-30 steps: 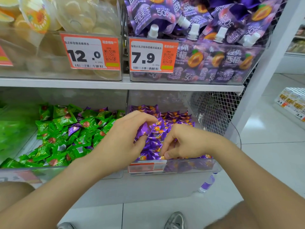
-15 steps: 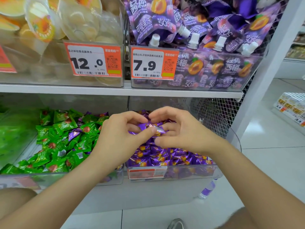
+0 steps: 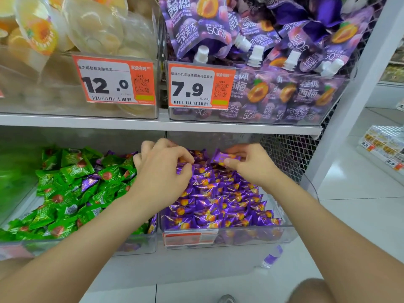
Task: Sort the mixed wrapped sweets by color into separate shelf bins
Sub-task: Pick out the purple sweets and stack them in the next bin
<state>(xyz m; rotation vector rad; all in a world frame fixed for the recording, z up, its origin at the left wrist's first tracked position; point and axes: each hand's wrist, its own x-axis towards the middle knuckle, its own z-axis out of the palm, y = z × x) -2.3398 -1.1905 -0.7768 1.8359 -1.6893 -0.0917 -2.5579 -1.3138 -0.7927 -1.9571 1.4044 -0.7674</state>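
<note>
Right grip (image 3: 247, 166) pinches purple sweet (image 3: 223, 158), long axis left-right, over purple bin (image 3: 251, 237), centre-right. Left grip (image 3: 161, 171) curled, hold unclear. Stray sweet (image 3: 89, 182) lies in green bin (image 3: 87, 246), centre left; left grip nearer.

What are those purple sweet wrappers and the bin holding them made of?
The purple sweet wrappers look like metallised plastic film: shiny, crinkled, catching bright glints. The bin seems clear rigid plastic, perhaps acrylic: sweets show through its glossy front wall.
</note>
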